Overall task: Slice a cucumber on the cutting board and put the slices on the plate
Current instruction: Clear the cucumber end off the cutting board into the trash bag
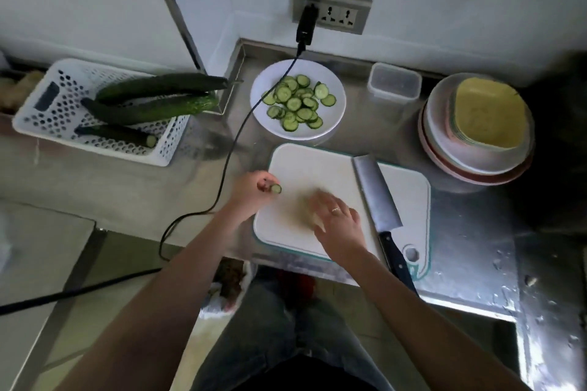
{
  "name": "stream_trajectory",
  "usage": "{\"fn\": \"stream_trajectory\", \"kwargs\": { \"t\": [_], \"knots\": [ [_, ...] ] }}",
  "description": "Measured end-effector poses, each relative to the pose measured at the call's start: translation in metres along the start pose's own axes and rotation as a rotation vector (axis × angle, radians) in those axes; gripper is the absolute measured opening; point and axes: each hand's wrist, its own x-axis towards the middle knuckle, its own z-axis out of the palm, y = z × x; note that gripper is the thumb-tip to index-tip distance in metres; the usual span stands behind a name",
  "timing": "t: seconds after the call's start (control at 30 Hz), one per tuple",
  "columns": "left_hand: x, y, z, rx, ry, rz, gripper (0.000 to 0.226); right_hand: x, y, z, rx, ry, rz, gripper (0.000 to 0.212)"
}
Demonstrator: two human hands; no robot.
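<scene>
A white cutting board (298,168) lies on the steel counter. My left hand (254,189) pinches a short cucumber end piece (275,189) at the board's left edge. My right hand (338,222) rests on the board's middle with fingers spread and relaxed; the fingertips are blurred and nothing shows in them. A cleaver (376,197) lies flat on the board to the right of that hand, black handle toward me. Behind the board a white plate (336,87) holds several cucumber slices (297,101).
A white perforated basket (63,111) at the left holds three cucumbers (152,98). A black cable (228,155) runs from a wall socket past the plate and off the counter. A clear lidded box (394,84) and stacked bowls (479,130) stand at the back right.
</scene>
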Motion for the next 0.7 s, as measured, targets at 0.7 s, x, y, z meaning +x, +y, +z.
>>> {"fn": "stream_trajectory", "kwargs": {
  "t": [0.7],
  "knots": [
    [-0.031,-0.007,0.007,0.254,0.105,-0.125,0.018,-0.007,0.016,0.014,0.030,-0.052,-0.179,0.068]
  ]
}}
